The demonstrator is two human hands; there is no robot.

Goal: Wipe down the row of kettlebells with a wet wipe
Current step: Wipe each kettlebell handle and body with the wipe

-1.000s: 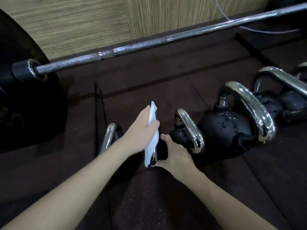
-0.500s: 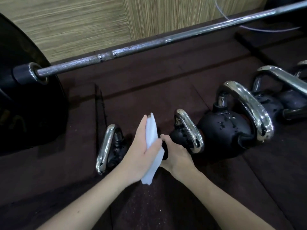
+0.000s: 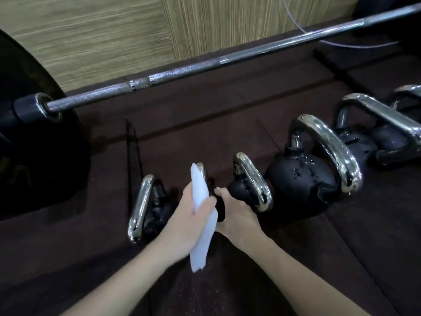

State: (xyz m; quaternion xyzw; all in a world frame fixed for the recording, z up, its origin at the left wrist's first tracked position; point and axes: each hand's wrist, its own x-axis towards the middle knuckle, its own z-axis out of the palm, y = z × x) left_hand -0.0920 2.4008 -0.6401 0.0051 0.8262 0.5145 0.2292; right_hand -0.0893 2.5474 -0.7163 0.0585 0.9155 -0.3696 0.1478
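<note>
A row of black kettlebells with chrome handles runs across the dark floor mat, small at the left, larger to the right. My left hand (image 3: 187, 221) grips a folded white wet wipe (image 3: 202, 215) pressed along the handle of the second kettlebell (image 3: 201, 169), which is mostly hidden behind wipe and hand. My right hand (image 3: 237, 217) holds that kettlebell's black body from the right. The smallest kettlebell (image 3: 150, 208) lies just left of my hands. A third kettlebell (image 3: 252, 185) and a bigger wet one (image 3: 303, 181) stand to the right.
A barbell bar (image 3: 205, 65) crosses the back, with a large black weight plate (image 3: 34, 142) at the left. More big kettlebells (image 3: 385, 133) stand at the far right. A wood-panelled wall and a thin cable (image 3: 319, 37) lie behind.
My left hand has slid the wipe down the handle toward me, so the handle's top shows above the wipe. My right hand has stayed on the kettlebell's body.
</note>
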